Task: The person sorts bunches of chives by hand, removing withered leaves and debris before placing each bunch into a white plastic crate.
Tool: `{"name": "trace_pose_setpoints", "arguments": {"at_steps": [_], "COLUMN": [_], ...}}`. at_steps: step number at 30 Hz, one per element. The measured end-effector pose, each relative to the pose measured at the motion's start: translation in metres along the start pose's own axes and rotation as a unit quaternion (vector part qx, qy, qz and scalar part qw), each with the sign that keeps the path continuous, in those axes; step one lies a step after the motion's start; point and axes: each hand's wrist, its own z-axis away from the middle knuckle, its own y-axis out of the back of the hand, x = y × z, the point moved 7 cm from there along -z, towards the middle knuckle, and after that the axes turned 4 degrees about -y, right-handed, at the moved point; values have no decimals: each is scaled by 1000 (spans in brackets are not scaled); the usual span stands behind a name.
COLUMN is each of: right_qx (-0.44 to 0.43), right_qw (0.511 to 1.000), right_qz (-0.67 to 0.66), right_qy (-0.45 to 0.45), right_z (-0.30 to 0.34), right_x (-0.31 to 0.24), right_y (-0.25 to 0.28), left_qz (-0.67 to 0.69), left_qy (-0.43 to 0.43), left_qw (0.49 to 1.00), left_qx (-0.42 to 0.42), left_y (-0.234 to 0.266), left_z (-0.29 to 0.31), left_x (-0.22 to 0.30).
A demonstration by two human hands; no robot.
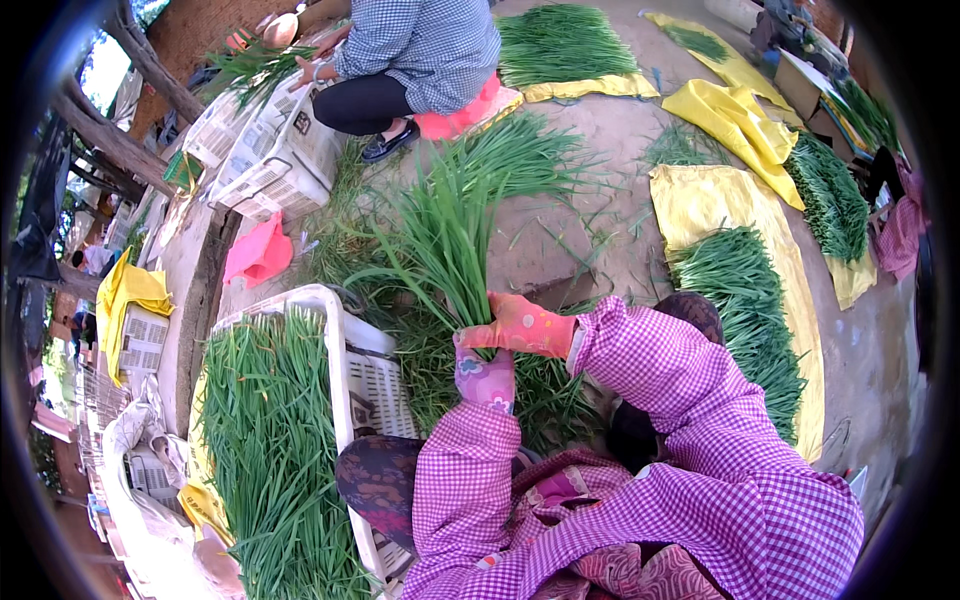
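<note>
Clamped around a bunch of green chives [440, 240] near its base: both gloved hands, the right hand [518, 326] in an orange flowered glove wrapped across the stalks from the right, the left hand [486, 376] in a pink flowered glove closed on them just below, touching the right. Fanned upward and away from the grip, the long leaves of the bunch, above a loose heap of more chives [540, 390] on the ground in front of the knees. Sleeves in purple-and-white check on both forearms. Just to the left, a white plastic crate [352, 372] with a perforated wall, packed with chives laid lengthwise. Beyond it, a pink cloth [258, 252] on the ground and more white crates [262, 150] stacked on their sides. To the right, yellow sheets [700, 200] spread on the bare dirt, each bearing a row of chives [745, 310], further rows farther off. At the top, another person [415, 50] in a blue checked shirt and dark trousers, crouched on a pink cushion, hands at the far crates, well apart from the held bunch.
</note>
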Motion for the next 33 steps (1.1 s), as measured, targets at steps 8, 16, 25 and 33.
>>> {"name": "trace_pose_setpoints", "arguments": {"at_steps": [8, 16, 25, 33], "right_qx": [-32, -46, 3, -84], "right_qw": [975, 975, 925, 977], "right_qz": [-214, -213, -365, -197], "right_qy": [-53, -34, -108, 11], "right_z": [3, -5, -4, 9], "right_x": [5, 18, 19, -11], "right_y": [-5, -10, 18, 13], "left_qz": [-282, -360, -3, 396], "left_qy": [-180, -115, -54, 90], "left_qw": [942, 926, 993, 906], "left_qx": [22, -16, -102, -115], "left_y": [2, 7, -1, -6], "left_z": [-3, -9, -5, 1], "left_x": [28, 38, 36, 5]}}
